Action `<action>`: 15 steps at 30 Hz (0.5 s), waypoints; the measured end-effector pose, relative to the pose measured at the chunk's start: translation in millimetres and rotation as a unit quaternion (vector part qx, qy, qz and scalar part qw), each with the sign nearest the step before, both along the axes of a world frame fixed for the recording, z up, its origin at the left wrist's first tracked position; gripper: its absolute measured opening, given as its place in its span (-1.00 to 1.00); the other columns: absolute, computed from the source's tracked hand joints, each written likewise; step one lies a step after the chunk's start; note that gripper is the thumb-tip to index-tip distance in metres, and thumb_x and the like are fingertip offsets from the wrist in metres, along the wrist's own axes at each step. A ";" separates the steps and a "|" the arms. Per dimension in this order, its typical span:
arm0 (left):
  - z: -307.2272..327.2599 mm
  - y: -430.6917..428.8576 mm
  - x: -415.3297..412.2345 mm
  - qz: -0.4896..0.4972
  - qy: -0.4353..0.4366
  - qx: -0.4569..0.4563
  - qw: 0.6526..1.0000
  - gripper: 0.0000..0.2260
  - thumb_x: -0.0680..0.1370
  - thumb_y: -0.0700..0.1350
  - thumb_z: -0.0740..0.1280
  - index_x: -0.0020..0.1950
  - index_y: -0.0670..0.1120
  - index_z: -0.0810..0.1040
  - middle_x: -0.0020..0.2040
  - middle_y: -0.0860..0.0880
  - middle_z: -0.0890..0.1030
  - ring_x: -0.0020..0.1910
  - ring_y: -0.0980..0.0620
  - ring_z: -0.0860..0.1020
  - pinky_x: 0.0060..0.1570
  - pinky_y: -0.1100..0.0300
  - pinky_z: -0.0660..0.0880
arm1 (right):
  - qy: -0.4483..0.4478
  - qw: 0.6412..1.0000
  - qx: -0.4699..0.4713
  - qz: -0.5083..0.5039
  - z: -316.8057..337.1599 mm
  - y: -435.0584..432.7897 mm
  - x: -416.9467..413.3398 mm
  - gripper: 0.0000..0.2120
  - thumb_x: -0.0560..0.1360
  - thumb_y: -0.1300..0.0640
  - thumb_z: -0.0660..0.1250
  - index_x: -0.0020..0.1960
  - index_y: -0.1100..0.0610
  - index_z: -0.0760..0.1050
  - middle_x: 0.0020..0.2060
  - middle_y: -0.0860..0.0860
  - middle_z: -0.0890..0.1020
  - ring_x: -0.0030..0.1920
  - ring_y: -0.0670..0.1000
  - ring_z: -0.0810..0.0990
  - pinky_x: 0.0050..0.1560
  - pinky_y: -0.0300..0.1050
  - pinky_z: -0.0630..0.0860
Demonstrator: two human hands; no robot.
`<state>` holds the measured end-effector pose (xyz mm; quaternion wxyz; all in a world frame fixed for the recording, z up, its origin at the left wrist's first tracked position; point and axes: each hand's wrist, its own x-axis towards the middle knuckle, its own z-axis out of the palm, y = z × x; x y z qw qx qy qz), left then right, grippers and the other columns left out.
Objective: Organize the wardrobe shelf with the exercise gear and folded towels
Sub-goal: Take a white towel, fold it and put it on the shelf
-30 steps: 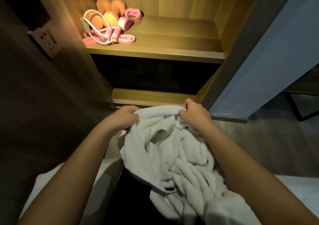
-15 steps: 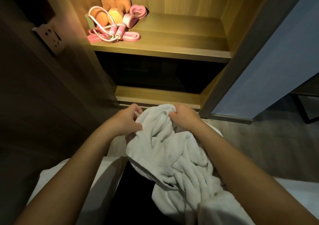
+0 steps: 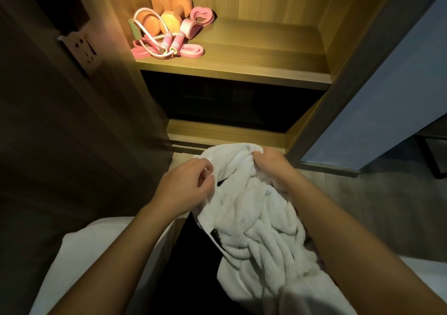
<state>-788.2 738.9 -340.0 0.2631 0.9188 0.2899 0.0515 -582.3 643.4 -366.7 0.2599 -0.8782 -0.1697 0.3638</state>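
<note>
Head view: my right hand [image 3: 271,166] clutches the crumpled white towel [image 3: 254,218]; my left hand [image 3: 186,186] pinches its edge, below the shelf [image 3: 242,58].

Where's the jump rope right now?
The jump rope lies on the lit wardrobe shelf, at its left end, in front of the orange dumbbells.

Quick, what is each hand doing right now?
Left hand: fingers curled at the edge of the white towel; a firm grip cannot be told.
Right hand: closed, gripping the towel's top edge.
</note>
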 end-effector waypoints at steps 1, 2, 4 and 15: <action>-1.0 0.4 2.1 0.002 0.038 -0.004 0.999 -0.81 0.52 0.09 0.30 0.12 0.13 0.43 -0.03 0.18 0.51 -0.11 0.16 0.51 -0.08 0.13 0.53 | 0.003 1.000 0.013 -0.005 -0.5 -0.2 -0.5 -0.59 0.54 -0.05 0.08 0.28 0.08 0.47 0.04 0.07 0.59 -0.03 0.13 0.59 0.04 0.08 0.58; -4.0 1.9 4.0 0.005 0.084 -0.006 0.996 -0.77 0.50 0.07 0.33 0.14 0.12 0.42 -0.01 0.16 0.51 -0.10 0.12 0.52 -0.06 0.12 0.54 | 0.005 1.000 0.027 -0.006 0.8 -1.1 -0.7 -0.62 0.54 -0.03 0.08 0.24 0.08 0.49 0.01 0.07 0.60 -0.05 0.12 0.59 0.01 0.03 0.58; -9.0 10.8 7.1 0.041 0.124 -0.015 0.991 -0.83 0.50 -0.09 0.32 0.07 0.05 0.46 -0.03 0.07 0.55 -0.13 0.04 0.52 -0.09 0.07 0.55 | 0.010 0.999 0.040 0.016 6.3 -4.2 1.9 -0.69 0.57 0.02 0.07 0.08 0.12 0.53 -0.08 0.08 0.61 -0.13 0.07 0.58 -0.16 -0.10 0.52; -17.4 40.8 15.8 0.100 -0.013 -0.027 0.994 -0.88 0.53 -0.15 0.29 0.03 0.04 0.48 0.00 0.11 0.47 -0.03 0.07 0.48 0.01 0.05 0.53 | 0.165 0.986 0.008 -0.010 28.6 -17.0 4.8 -0.63 0.52 -0.13 0.20 -0.26 0.13 0.51 -0.51 0.09 0.56 -0.52 0.04 0.49 -0.40 -0.19 0.32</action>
